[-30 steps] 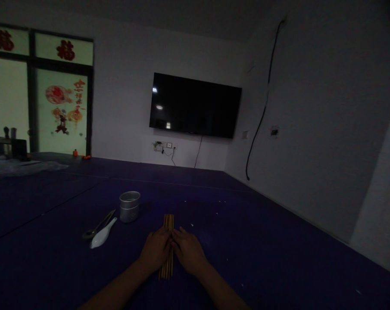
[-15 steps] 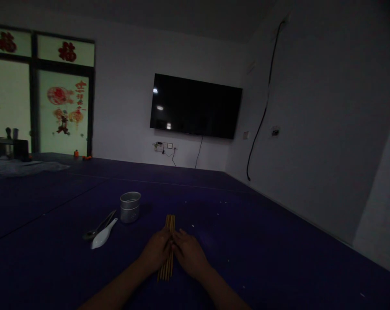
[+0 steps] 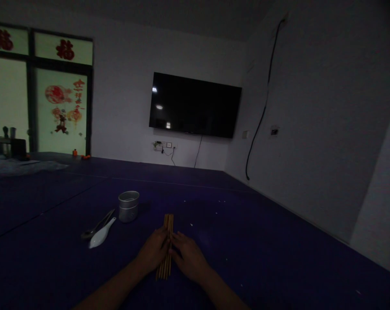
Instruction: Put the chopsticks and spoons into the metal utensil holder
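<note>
A bundle of wooden chopsticks (image 3: 164, 268) lies on the purple tabletop, pointing away from me. From its left side my left hand (image 3: 155, 247) is closed around the middle of the bundle. My right hand (image 3: 188, 255) presses in from the right, its fingers bent against the chopsticks and close to the left fingertips. Part of the bundle is hidden under the fingers. To the left stand a grey metal cup (image 3: 129, 211), upright, a white soup spoon (image 3: 101, 234) and a metal utensil (image 3: 98, 226) that looks like tongs, lying beside the spoon.
The purple table (image 3: 262, 241) stretches toward the wall, with several small white specks on it. At the far left are a plastic sheet (image 3: 20, 168) and a dark holder (image 3: 17, 148). Small orange objects (image 3: 85, 157) sit near the door. A television (image 3: 195, 105) hangs on the wall.
The right fingers have shifted slightly along the chopsticks, and the thumb sits a bit lower. The whole view has drifted a little; cup, spoon and metal utensil stay in place.
</note>
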A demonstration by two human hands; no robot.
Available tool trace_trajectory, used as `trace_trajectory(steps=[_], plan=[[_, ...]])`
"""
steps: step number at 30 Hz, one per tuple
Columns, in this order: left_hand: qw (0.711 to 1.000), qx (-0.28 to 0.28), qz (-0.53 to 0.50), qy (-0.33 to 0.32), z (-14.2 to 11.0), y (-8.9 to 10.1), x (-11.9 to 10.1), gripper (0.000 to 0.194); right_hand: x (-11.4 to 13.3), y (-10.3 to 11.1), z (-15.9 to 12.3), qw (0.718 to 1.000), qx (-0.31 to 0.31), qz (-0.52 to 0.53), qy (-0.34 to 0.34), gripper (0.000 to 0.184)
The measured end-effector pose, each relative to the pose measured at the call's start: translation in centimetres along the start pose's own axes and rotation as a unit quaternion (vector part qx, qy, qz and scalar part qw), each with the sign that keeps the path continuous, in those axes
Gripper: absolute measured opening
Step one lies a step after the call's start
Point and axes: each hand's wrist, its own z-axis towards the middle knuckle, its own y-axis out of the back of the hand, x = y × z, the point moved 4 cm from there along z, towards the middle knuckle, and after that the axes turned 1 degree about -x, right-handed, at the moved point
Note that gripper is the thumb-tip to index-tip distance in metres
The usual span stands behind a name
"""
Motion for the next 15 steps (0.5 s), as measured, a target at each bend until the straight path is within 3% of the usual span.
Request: trace_trajectory(steps=[15], plan=[[0.999, 0.011, 0.032, 0.029, 0.01, 0.26, -0.05, 0.035, 0.40, -0.05, 0.04, 1.000, 0.012, -0.007, 0.007, 0.047]])
